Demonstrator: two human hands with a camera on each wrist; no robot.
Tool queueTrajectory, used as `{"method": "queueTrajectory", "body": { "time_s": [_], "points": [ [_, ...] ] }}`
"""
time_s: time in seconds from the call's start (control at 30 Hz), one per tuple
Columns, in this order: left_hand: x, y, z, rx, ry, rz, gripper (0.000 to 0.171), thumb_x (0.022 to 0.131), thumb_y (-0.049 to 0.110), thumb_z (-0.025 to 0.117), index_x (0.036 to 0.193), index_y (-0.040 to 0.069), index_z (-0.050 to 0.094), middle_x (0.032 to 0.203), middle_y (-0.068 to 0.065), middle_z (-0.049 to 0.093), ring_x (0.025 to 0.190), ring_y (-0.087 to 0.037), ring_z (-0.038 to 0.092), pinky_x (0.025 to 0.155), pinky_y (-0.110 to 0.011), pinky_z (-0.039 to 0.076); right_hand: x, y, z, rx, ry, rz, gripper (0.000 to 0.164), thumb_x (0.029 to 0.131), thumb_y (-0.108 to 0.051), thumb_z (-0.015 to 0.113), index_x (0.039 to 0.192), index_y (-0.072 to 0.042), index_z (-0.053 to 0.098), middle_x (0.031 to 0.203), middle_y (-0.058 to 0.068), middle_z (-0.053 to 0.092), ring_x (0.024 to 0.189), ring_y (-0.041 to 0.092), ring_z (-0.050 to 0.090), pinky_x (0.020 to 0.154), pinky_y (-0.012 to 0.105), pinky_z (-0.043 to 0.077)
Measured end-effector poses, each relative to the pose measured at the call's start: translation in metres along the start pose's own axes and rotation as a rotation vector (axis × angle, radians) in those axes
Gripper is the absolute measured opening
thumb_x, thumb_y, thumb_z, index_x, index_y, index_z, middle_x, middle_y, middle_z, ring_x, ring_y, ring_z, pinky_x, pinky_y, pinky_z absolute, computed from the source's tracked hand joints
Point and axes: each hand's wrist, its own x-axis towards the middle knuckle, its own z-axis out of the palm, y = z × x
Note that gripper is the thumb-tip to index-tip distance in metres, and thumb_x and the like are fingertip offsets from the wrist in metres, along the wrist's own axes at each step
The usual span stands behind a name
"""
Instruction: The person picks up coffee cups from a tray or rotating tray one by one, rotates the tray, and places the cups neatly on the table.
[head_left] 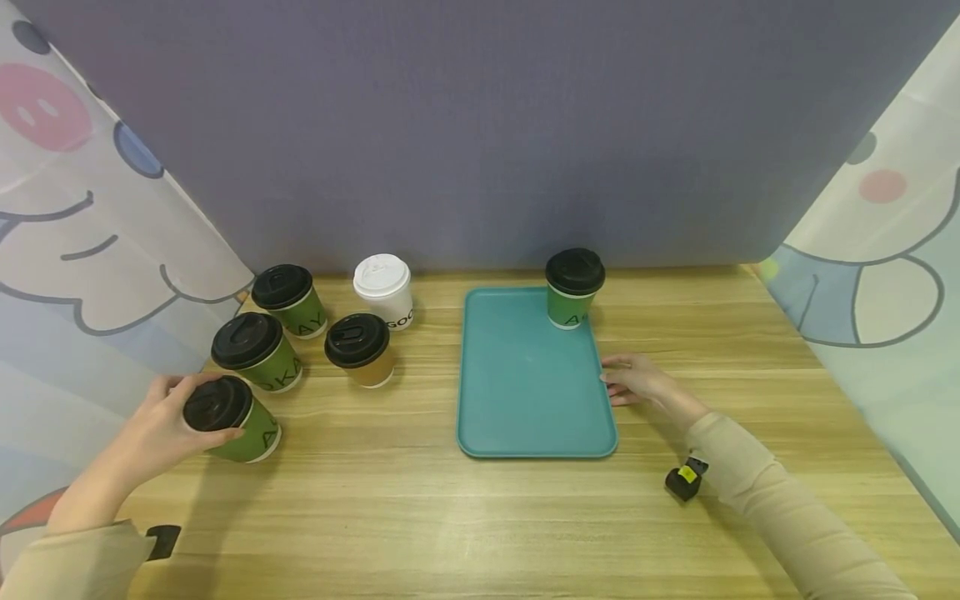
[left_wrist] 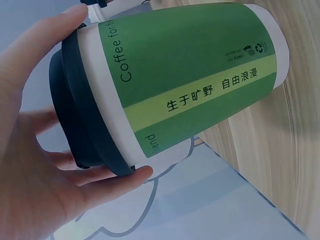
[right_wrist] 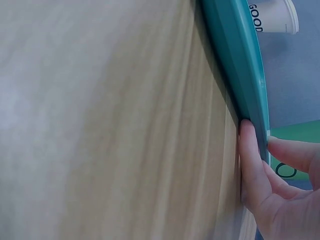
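My left hand [head_left: 153,429] holds a green paper coffee cup [head_left: 258,435] around its black lid, thumb on one side and fingers on the other. In the left wrist view, this coffee cup [left_wrist: 195,75] shows printed lettering, and its base is close to the wooden table. My right hand [head_left: 633,381] is at the right edge of a teal tray [head_left: 525,392]. Seen from the right wrist, the thumb is on the tray's rim [right_wrist: 255,65] and a finger lies along its outer wall, pinching it. A green cup [head_left: 567,308] with a black lid stands at the tray's far right corner.
Two more green cups [head_left: 279,364] [head_left: 303,315] with black lids stand behind the held one. Beside them are a brown cup [head_left: 371,369] with a black lid and a white cup [head_left: 395,310]. A grey panel [head_left: 480,133] closes off the wooden table's [head_left: 360,508] back.
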Motion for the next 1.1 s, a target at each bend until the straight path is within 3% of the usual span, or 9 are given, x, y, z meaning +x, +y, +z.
{"method": "queueTrajectory", "body": {
  "time_s": [0.47,0.67,0.9,1.1],
  "points": [
    [0.000,0.002,0.000,0.013,-0.033,-0.020,0.089,0.062,0.037,0.078,0.128,-0.002,0.033,0.112,-0.039,0.024,0.088,-0.055,0.037,0.064,-0.062,0.034,0.001,0.002,0.000,0.000,0.003,-0.007,0.051,0.090,-0.003,0.044,0.133,0.013,0.021,0.073,0.006,0.057,0.064,0.012,0.057,0.065,0.030,0.051],
    [0.002,0.010,-0.002,0.029,-0.052,-0.037,0.089,0.071,0.041,0.070,0.134,-0.004,0.026,0.120,-0.042,0.021,0.096,-0.059,0.031,0.068,-0.065,0.031,0.001,0.001,0.000,0.000,0.004,-0.008,0.051,0.090,-0.003,0.044,0.132,0.013,0.021,0.073,0.006,0.057,0.063,0.012,0.057,0.064,0.029,0.051],
    [0.006,0.025,-0.003,0.086,0.092,0.099,0.078,0.071,0.036,0.071,0.126,-0.008,0.038,0.117,-0.041,0.030,0.095,-0.057,0.035,0.070,-0.064,0.031,0.001,0.002,-0.001,-0.009,0.002,-0.011,0.051,0.090,-0.004,0.045,0.132,0.013,0.022,0.074,0.006,0.058,0.064,0.012,0.058,0.065,0.030,0.051],
    [0.015,0.046,0.000,0.166,0.163,0.200,0.069,0.072,0.036,0.070,0.121,-0.005,0.044,0.116,-0.037,0.037,0.092,-0.053,0.041,0.070,-0.061,0.034,0.002,0.003,-0.001,-0.014,0.002,-0.017,0.050,0.090,-0.004,0.045,0.132,0.013,0.023,0.074,0.006,0.058,0.065,0.012,0.058,0.065,0.030,0.051]
  ]
}}
